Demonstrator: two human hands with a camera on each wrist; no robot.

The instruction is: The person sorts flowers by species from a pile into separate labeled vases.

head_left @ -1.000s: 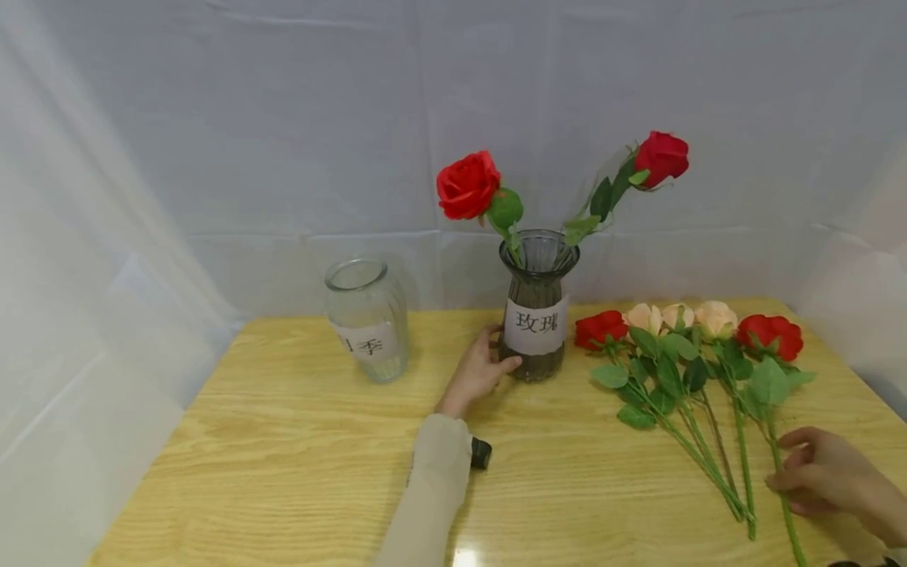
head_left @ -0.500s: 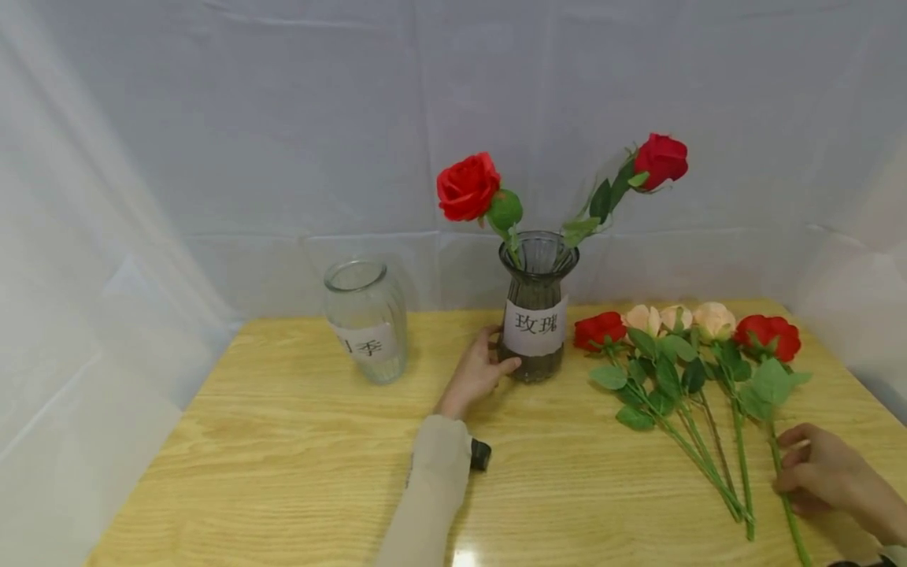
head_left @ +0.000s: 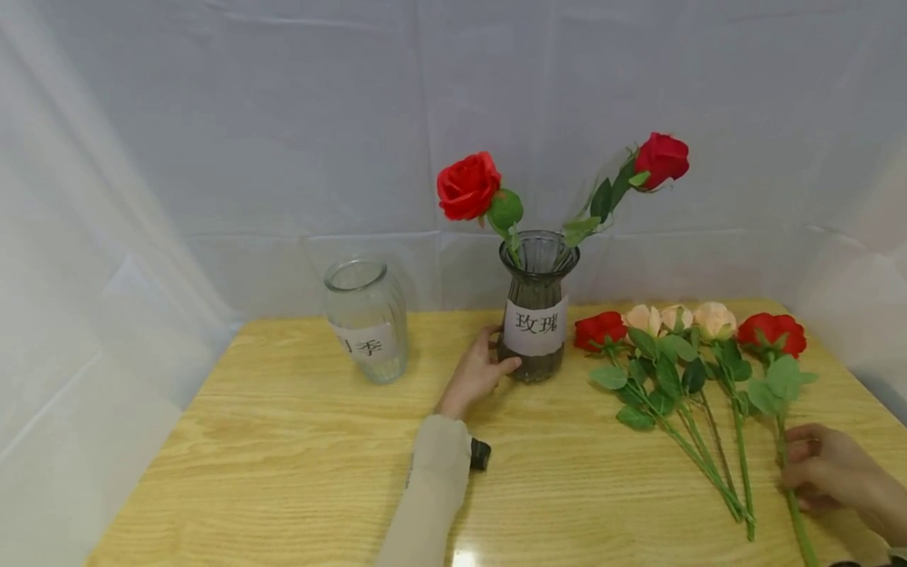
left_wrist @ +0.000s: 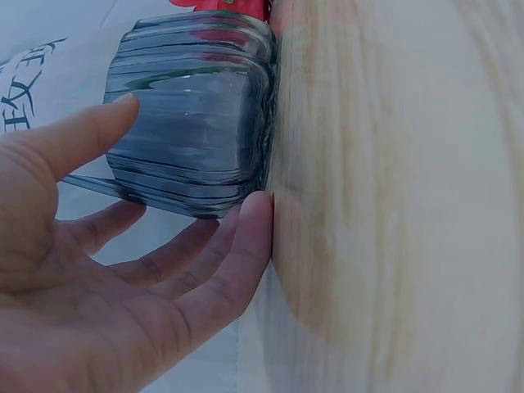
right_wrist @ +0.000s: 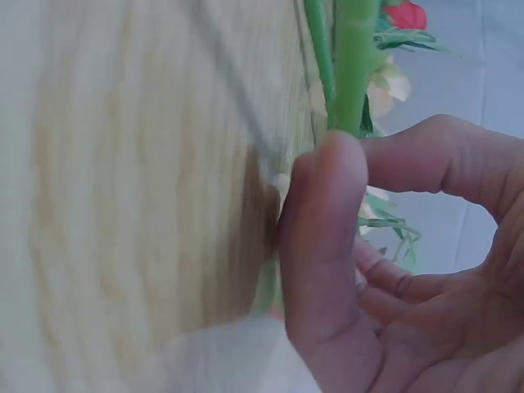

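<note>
My left hand [head_left: 478, 374] holds the lower left side of a dark grey glass vase [head_left: 533, 366], thumb in front and fingers behind. Two red roses lean out of this vase, one rose [head_left: 469, 186] to the left and another rose [head_left: 662, 161] to the right. At the table's right, my right hand [head_left: 836, 472] pinches the green stem of a red flower [head_left: 772, 335] between thumb and fingertips. In the right wrist view the stem [right_wrist: 354, 65] rises from the pinch, close to the tabletop.
A clear glass vase [head_left: 383, 307] with a paper label stands left of the dark one. Peach flowers [head_left: 714, 320] and another red flower [head_left: 600, 330] lie left of the right hand on the wooden table [head_left: 298, 472]. White cloth [head_left: 319, 142] hangs behind.
My right hand has shifted slightly right with the stem, and the red flower's leaves have turned and moved a little right. The left hand and both vases have stayed in place.
</note>
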